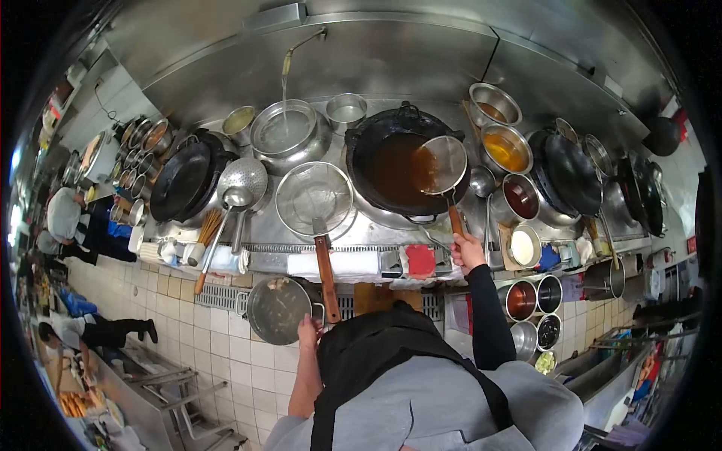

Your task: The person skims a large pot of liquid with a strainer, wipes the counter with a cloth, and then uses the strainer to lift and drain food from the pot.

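My right hand point(468, 252) is wrapped round the wooden handle of a fine-mesh strainer point(445, 161). The strainer's round head lies over the right side of a black wok point(359, 161) of brown liquid. Low on my left, my left hand point(308, 331) is closed on the side handle of a metal pot point(271, 312). The pot hangs in front of the counter edge, with greyish contents and pale bits near its rim. Between the hands, a second mesh strainer point(313, 197) rests on the stove top, its wooden handle reaching over the edge toward my apron.
Left of the wok stand a large steel pot point(289, 128) under a running tap point(287, 64) and a perforated ladle point(243, 180). To the right are a ladle point(482, 181), a bowl of yellow liquid point(505, 149) and another wok point(571, 174). People work at far left.
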The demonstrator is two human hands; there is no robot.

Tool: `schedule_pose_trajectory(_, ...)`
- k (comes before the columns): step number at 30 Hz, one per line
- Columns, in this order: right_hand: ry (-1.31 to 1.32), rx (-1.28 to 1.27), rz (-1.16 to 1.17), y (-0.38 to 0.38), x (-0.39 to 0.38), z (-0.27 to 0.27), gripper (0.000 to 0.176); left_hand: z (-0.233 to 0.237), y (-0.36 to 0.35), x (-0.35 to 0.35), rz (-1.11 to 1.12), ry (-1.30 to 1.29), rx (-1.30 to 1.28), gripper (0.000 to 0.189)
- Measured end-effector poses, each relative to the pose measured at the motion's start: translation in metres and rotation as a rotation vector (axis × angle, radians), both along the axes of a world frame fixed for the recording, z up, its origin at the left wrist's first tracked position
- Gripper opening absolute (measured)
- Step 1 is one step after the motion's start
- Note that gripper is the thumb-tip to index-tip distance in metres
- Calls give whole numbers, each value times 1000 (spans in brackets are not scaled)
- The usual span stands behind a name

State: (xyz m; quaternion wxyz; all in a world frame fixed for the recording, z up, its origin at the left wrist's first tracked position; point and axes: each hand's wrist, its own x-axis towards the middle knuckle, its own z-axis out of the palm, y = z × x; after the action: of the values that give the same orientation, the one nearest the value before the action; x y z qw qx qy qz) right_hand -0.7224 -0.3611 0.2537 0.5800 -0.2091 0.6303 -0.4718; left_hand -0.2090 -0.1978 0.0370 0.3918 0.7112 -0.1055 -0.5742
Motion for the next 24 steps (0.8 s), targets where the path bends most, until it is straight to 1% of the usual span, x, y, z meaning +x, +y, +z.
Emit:
schedule_pose_trajectory(1,-110,7,4,-2,4,0,13,6,-13,-6,14,148,-23,48)
schedule_pose_trajectory(3,-317,18,15,-8,5,-1,12,44,-40,-28,43,534,-125,54)
schedule_pose_trajectory(4,-418,31,21,-12,5,-2,12,77,-51,-43,49,631,-166,54)
schedule_pose_trajectory(5,-455,46,32,-16,7,-2,12,111,-63,-59,52,729,-202,54)
schedule_pose_trajectory(6,-493,61,44,-20,8,-2,13,117,-69,-64,36,702,-211,51)
schedule_pose_trajectory(7,-528,40,68,-24,6,-6,9,122,-75,-70,20,674,-219,48)
schedule_pose_trajectory(10,-536,64,103,-31,16,11,10,139,-84,-73,-31,588,-326,32)
schedule_pose_trajectory(11,-534,56,117,-31,19,15,10,149,-87,-74,-44,579,-374,27)
schedule_pose_trajectory(13,-527,43,140,-30,23,23,12,177,-96,-81,-32,507,-353,21)
schedule_pose_trajectory(14,-507,27,146,-29,24,26,12,184,-98,-84,-25,472,-342,18)
schedule_pose_trajectory(15,-488,11,152,-27,24,28,13,176,-100,-77,-89,439,-351,20)
schedule_pose_trajectory(16,-469,-5,155,-25,25,32,13,177,-104,-74,-78,428,-352,20)
schedule_pose_trajectory(19,-247,-21,139,-20,27,43,15,186,-115,-75,-46,413,-350,23)
schedule_pose_trajectory(22,-73,-41,153,-15,22,58,13,186,-114,-64,-106,378,-275,26)
schedule_pose_trajectory(23,31,-86,141,-15,19,55,14,194,-109,-56,-219,345,-214,27)
schedule_pose_trajectory(24,134,-129,126,-15,15,48,15,201,-106,-54,-209,322,-200,28)
